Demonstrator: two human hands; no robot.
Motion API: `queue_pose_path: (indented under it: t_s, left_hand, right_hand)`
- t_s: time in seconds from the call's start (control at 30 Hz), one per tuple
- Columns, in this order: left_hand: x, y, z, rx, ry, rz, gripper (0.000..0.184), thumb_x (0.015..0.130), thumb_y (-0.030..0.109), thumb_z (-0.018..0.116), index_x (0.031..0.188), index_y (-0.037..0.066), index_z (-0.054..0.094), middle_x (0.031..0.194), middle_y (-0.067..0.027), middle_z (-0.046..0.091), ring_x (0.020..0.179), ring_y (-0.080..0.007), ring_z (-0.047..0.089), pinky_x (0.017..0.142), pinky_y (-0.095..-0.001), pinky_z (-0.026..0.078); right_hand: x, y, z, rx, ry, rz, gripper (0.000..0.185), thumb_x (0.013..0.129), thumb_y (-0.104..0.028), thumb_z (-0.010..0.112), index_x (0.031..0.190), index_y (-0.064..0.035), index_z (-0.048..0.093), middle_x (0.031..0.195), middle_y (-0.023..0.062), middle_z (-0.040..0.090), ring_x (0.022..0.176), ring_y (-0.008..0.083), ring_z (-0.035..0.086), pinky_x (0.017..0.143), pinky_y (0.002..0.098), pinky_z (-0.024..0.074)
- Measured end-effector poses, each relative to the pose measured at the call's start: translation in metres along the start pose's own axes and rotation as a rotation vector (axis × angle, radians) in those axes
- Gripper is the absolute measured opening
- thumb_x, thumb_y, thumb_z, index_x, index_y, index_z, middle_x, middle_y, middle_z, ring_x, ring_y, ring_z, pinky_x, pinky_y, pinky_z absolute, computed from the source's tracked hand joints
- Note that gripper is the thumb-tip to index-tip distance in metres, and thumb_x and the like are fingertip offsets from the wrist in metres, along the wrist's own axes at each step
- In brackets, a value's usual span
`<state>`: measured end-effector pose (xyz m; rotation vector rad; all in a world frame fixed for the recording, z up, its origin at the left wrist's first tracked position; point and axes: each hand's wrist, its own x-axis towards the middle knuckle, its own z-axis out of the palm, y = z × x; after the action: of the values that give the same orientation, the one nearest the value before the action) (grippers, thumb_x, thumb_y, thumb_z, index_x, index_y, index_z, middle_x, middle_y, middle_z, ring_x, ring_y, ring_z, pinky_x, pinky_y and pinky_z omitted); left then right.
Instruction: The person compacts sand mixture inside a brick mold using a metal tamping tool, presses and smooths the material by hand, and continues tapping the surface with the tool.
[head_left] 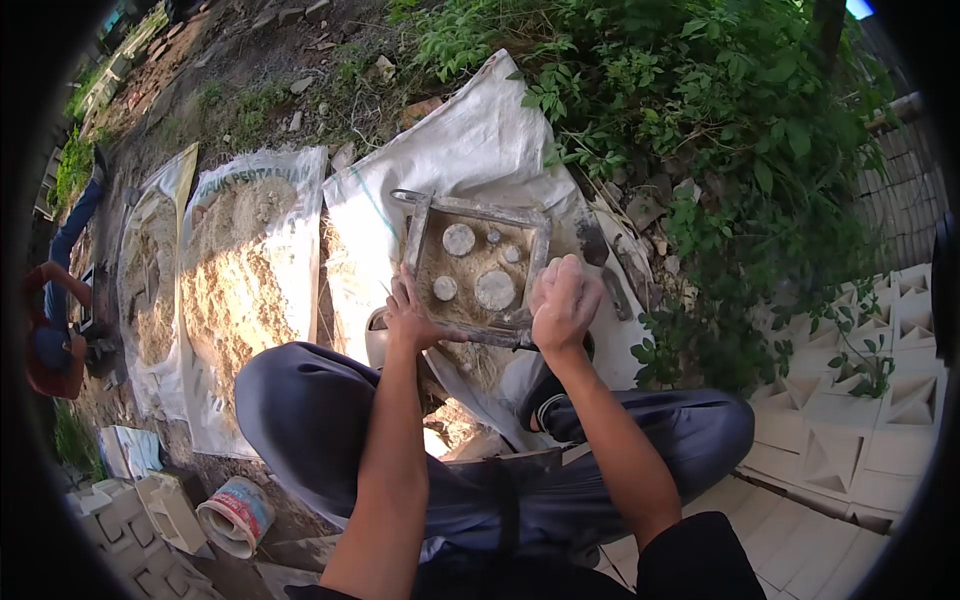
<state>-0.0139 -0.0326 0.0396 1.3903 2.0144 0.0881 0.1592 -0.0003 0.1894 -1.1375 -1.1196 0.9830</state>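
A weathered rectangular frame (542, 245) lies on a white woven sack (470, 130) in front of my crossed legs. Packed sand (468, 270) fills it, with several round pale discs of different sizes set in the surface; the largest disc (495, 290) is at the near right and another big disc (458, 240) at the far left. My left hand (412, 318) rests on the frame's near left corner, thumb stretched along the near bar and fingers spread at the left bar. Above the near right corner my right hand (567, 303), dusty, is closed in a fist; whatever it holds is hidden.
Opened sacks of sand (240, 260) lie to the left. A person in a red top (55, 350) works at the far left. A paint bucket (236, 515) stands at lower left. Patterned pale blocks (835, 455) are stacked right, below leafy plants (720, 130). Dark tools lie right of the frame.
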Motion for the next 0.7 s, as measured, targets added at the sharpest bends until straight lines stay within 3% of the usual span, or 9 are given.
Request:
queue_pose_path:
  t_s: [0.07,0.13,0.27,0.33,0.37,0.43,0.57,0.7]
  left_hand:
    - [0.004,0.006,-0.006,-0.013,0.004,0.003,0.161,0.036,0.055,0.090,0.146,0.008,-0.017,0.151,-0.0286,0.007,0.136,-0.0465,0.020,0.108,-0.0543,0.027]
    - [0.001,0.002,-0.003,-0.004,-0.021,-0.015,0.160,0.036,0.055,0.090,0.146,0.008,-0.016,0.151,-0.0268,0.006,0.137,-0.0456,0.019,0.108,-0.0546,0.027]
    - [0.003,-0.007,0.011,0.011,0.027,-0.002,0.163,0.033,0.057,0.090,0.147,0.010,-0.017,0.151,-0.0268,0.010,0.136,-0.0453,0.023,0.106,-0.0550,0.031]
    - [0.005,-0.002,0.005,0.006,0.026,0.006,0.163,0.033,0.058,0.089,0.147,0.010,-0.017,0.151,-0.0271,0.010,0.136,-0.0459,0.022,0.107,-0.0548,0.030]
    - [0.004,0.000,0.004,0.008,0.019,0.010,0.163,0.033,0.058,0.089,0.147,0.010,-0.017,0.151,-0.0271,0.010,0.136,-0.0459,0.022,0.107,-0.0548,0.030]
    - [0.001,0.002,0.000,-0.002,0.011,-0.003,0.163,0.033,0.059,0.089,0.147,0.009,-0.017,0.151,-0.0270,0.011,0.136,-0.0457,0.022,0.107,-0.0545,0.029]
    - [0.004,-0.002,0.002,0.030,0.021,-0.020,0.163,0.032,0.059,0.089,0.146,0.008,-0.017,0.151,-0.0272,0.010,0.136,-0.0453,0.022,0.106,-0.0548,0.030]
    - [0.001,0.000,-0.003,-0.005,-0.001,-0.025,0.163,0.033,0.057,0.089,0.147,0.008,-0.016,0.151,-0.0258,0.010,0.136,-0.0438,0.022,0.105,-0.0553,0.031]
  right_hand:
    - [0.002,0.015,0.000,-0.137,-0.015,-0.155,0.048,0.096,-0.033,0.040,0.055,-0.0121,0.028,0.046,-0.0025,0.026,0.037,0.0083,0.025,0.036,0.0267,0.0218]
    - [0.009,0.006,0.003,0.051,-0.012,0.148,0.048,0.096,-0.033,0.041,0.055,-0.0119,0.028,0.045,-0.0028,0.025,0.037,0.0080,0.026,0.036,0.0269,0.0219]
    - [0.021,-0.048,-0.001,0.062,0.097,0.181,0.047,0.097,-0.031,0.041,0.056,-0.0120,0.028,0.047,-0.0036,0.026,0.038,0.0073,0.026,0.036,0.0263,0.0213]
    - [0.027,-0.066,-0.006,0.204,0.026,0.214,0.050,0.097,-0.029,0.045,0.054,-0.0045,0.039,0.049,-0.0032,0.040,0.044,0.0068,0.036,0.043,0.0277,0.0276]
    - [0.025,-0.050,-0.007,0.201,0.033,0.215,0.050,0.097,-0.029,0.045,0.054,-0.0045,0.039,0.049,-0.0032,0.040,0.044,0.0068,0.036,0.043,0.0277,0.0276]
    - [0.012,0.003,-0.005,-0.043,-0.036,0.043,0.047,0.098,-0.028,0.042,0.055,-0.0112,0.031,0.048,-0.0038,0.033,0.038,0.0072,0.028,0.037,0.0257,0.0222]
    - [0.002,0.036,0.001,-0.162,-0.120,-0.070,0.047,0.098,-0.027,0.044,0.055,-0.0099,0.033,0.048,-0.0035,0.034,0.039,0.0072,0.029,0.037,0.0257,0.0230]
    - [0.011,-0.040,0.011,-0.035,-0.042,0.169,0.049,0.098,-0.030,0.048,0.055,-0.0096,0.034,0.048,-0.0026,0.037,0.039,0.0069,0.031,0.037,0.0254,0.0229]
